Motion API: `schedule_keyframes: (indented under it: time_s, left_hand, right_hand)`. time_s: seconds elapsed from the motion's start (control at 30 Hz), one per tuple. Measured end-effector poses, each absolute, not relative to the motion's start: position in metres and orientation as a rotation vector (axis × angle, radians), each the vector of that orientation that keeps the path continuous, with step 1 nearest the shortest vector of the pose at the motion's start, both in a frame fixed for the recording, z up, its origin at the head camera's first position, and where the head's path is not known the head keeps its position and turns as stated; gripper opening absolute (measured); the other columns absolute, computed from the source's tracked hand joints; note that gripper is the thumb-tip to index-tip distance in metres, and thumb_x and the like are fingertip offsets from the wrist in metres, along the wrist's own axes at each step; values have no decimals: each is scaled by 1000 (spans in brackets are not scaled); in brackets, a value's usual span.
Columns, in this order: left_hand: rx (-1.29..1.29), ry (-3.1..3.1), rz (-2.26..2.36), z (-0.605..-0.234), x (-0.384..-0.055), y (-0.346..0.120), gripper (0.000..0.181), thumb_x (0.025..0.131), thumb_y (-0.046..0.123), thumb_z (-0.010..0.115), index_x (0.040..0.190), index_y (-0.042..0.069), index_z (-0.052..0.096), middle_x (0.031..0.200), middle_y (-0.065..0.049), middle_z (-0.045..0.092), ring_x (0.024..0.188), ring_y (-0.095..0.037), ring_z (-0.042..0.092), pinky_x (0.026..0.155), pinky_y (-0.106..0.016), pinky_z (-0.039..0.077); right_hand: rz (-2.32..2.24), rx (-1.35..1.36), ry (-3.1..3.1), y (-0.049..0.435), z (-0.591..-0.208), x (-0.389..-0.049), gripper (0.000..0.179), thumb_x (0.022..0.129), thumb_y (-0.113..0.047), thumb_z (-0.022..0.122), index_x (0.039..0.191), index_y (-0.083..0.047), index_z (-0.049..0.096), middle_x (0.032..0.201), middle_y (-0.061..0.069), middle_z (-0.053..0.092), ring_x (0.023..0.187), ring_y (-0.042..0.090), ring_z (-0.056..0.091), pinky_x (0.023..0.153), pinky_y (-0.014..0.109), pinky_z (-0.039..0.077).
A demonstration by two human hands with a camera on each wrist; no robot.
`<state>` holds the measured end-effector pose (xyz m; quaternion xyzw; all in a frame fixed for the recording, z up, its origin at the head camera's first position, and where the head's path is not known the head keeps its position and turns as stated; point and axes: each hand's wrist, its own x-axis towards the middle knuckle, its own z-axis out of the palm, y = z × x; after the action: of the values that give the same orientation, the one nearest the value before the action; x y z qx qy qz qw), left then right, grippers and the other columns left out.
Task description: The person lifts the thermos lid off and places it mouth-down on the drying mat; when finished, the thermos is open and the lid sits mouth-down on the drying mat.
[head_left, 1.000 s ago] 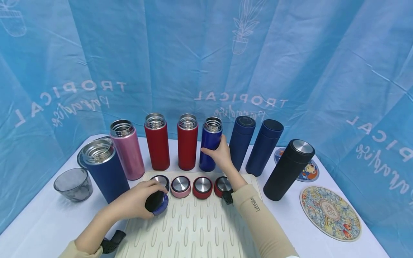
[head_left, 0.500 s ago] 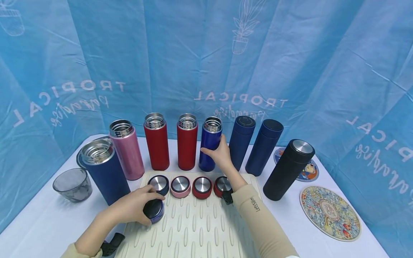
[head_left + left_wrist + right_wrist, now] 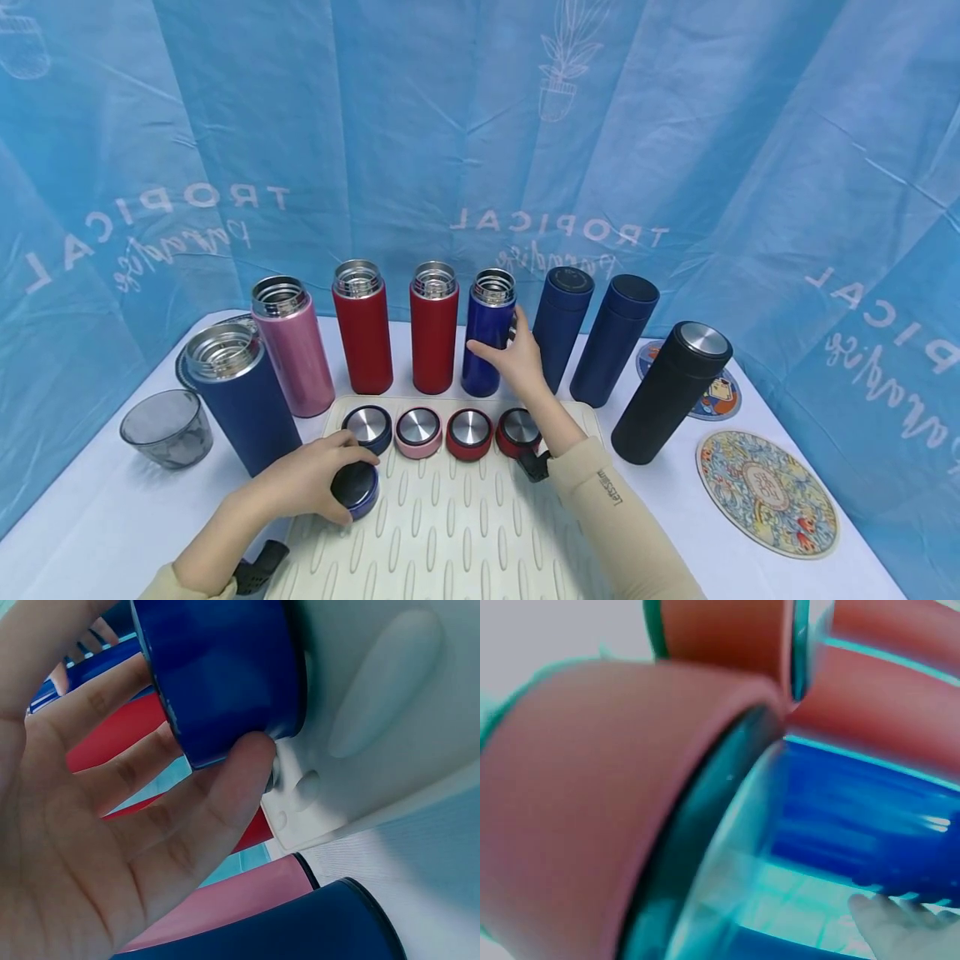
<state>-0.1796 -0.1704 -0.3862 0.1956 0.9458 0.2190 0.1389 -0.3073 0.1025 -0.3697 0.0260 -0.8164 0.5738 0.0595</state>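
My left hand (image 3: 303,483) grips a glossy blue bottle lid with a black top (image 3: 355,486), held low at the left side of the cream mat. The lid's blue side (image 3: 225,675) is close against the mat in the left wrist view, with fingers curled about it. My right hand (image 3: 517,354) is beside a glossy blue lidless thermos bottle (image 3: 491,317). Its fingers are spread and loose, with a gap showing between the fingers and the bottle's right side. In the right wrist view, this hand (image 3: 904,926) lies along the bottle's lower edge.
Along the cream mat's (image 3: 450,533) back edge sit a navy lid (image 3: 367,429), a pink lid (image 3: 418,432) and two red lids (image 3: 470,433). Open red, pink and navy bottles stand left; capped navy and black bottles (image 3: 671,392) right. A glass (image 3: 168,429) and round coasters (image 3: 768,493) flank them.
My left hand has drawn the blue lid slightly left and down toward the mat, uncovering the navy lid. My right hand's fingers have loosened from the blue bottle, and its forearm has shifted slightly right.
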Motion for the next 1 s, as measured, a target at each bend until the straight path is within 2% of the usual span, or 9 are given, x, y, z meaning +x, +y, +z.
schedule_keyframes:
  time_s: [0.1, 0.2, 0.37, 0.47, 0.57, 0.73, 0.87, 1.0]
  left_hand:
    - [566, 2736, 630, -387, -180, -171, 63, 54, 22, 88, 112, 17, 65, 117, -13, 53, 98, -27, 53, 80, -51, 50]
    - [566, 2736, 633, -387, -180, -171, 63, 54, 22, 88, 112, 17, 65, 116, -13, 53, 97, -27, 53, 79, -51, 51]
    - [568, 2741, 633, -388, -180, -171, 62, 54, 22, 88, 111, 17, 65, 114, -11, 54, 95, -25, 53, 79, -49, 51]
    - [571, 2743, 632, -388, -180, -171, 63, 54, 22, 88, 112, 17, 65, 114, -12, 54, 95, -25, 53, 79, -49, 51]
    - [573, 2745, 633, -389, -180, -171, 63, 54, 23, 88, 112, 17, 64, 113, -11, 54, 94, -25, 53, 79, -49, 51]
    - [572, 2752, 619, -389, -180, -170, 64, 53, 24, 88, 112, 17, 64, 114, -12, 54, 95, -26, 54, 78, -51, 51]
    - [569, 2757, 600, -389, -180, -170, 64, 54, 26, 88, 113, 17, 64, 116, -14, 54, 98, -28, 54, 79, -53, 50]
    - [570, 2759, 596, -389, -180, -170, 65, 54, 27, 88, 113, 17, 64, 116, -14, 54, 99, -29, 54, 79, -53, 50]
  right_hand:
    - [1739, 101, -2413, 104, -366, -299, 94, 76, -31, 75, 148, -19, 16, 148, 10, 29, 134, 32, 30, 104, 50, 33]
    - [1693, 156, -2334, 107, -365, -290, 87, 78, -28, 74, 147, -16, 22, 144, 11, 35, 131, 33, 35, 104, 47, 34]
    - [1526, 285, -2040, 115, -368, -276, 61, 81, -18, 71, 135, -9, 44, 128, 10, 54, 118, 26, 50, 95, 41, 42]
    - [1385, 282, -1850, 121, -371, -272, 49, 82, -14, 69, 128, -7, 51, 123, 8, 56, 115, 22, 49, 93, 41, 40]
    - [1312, 214, -1759, 129, -373, -271, 52, 82, -13, 69, 129, -8, 47, 130, 8, 48, 119, 21, 41, 96, 45, 34]
    - [1367, 109, -1810, 141, -378, -274, 71, 80, -13, 71, 140, -10, 33, 141, 7, 33, 130, 22, 30, 106, 46, 26]
    - [1456, 67, -1910, 149, -383, -281, 83, 81, -19, 71, 147, -16, 21, 149, 4, 23, 136, 20, 22, 110, 42, 21]
    - [1584, 54, -2001, 156, -388, -290, 94, 80, -25, 72, 149, -24, 8, 153, 3, 12, 140, 21, 14, 112, 44, 17]
